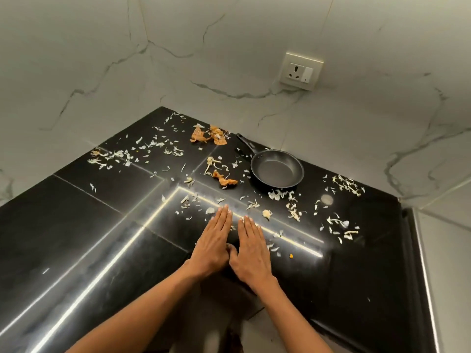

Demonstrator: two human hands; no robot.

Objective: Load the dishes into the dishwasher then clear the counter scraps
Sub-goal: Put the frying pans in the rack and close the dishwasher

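Walls: white marble-look tiles [229,47] with grey veins, meeting in a corner behind the worktop.
Socket: cream socket with switch [300,71] on the right wall.
Worktop: glossy black stone slabs [76,225] with visible joints.
Light: bright strip reflections [107,271] across the polish.
Floor: pale tile [257,335] below.

One head-worn view looks steeply down at the black countertop [76,238], its wall corner toward 12 o'clock.
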